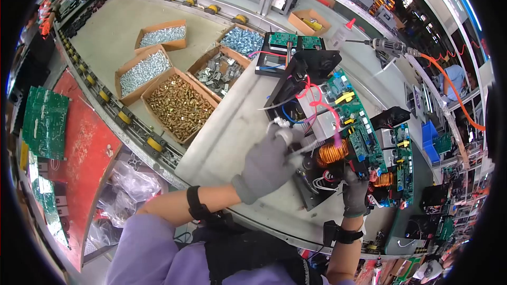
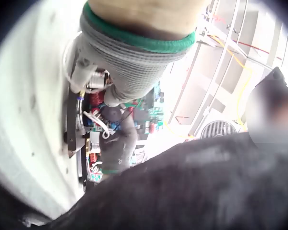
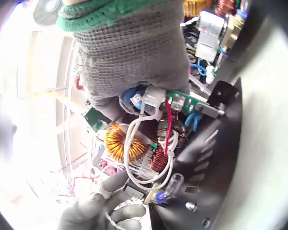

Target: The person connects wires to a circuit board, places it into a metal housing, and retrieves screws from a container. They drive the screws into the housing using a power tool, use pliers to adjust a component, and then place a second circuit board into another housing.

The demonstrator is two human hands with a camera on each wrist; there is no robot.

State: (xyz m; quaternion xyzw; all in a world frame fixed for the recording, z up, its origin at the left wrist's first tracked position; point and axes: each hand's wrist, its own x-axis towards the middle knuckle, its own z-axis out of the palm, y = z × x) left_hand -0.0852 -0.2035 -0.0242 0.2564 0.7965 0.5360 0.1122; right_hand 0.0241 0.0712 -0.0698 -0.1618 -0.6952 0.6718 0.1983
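A black-framed electronics unit (image 1: 343, 111) with green circuit boards and an orange copper coil (image 1: 332, 152) lies in front of me. My gloved left hand (image 1: 266, 166) is over its near left side, fingers bent, pinching a white wire (image 3: 116, 222). A white connector (image 1: 282, 122) shows at those fingertips. At the near end, my gloved right hand (image 1: 355, 192) rests against the unit beside a small circuit board (image 3: 196, 103) with a white plug (image 3: 154, 96); its fingertips are hidden behind the parts, so I cannot tell whether they grip. White wires (image 3: 129, 158) loop below that plug.
Cardboard boxes of brass fasteners (image 1: 179, 103), silver screws (image 1: 142, 74) and metal clips (image 1: 219, 71) stand to the left. Another similar unit (image 1: 404, 163) lies to the right. A power screwdriver (image 1: 383, 46) hangs on an orange hose beyond. A red board (image 1: 87, 142) is at far left.
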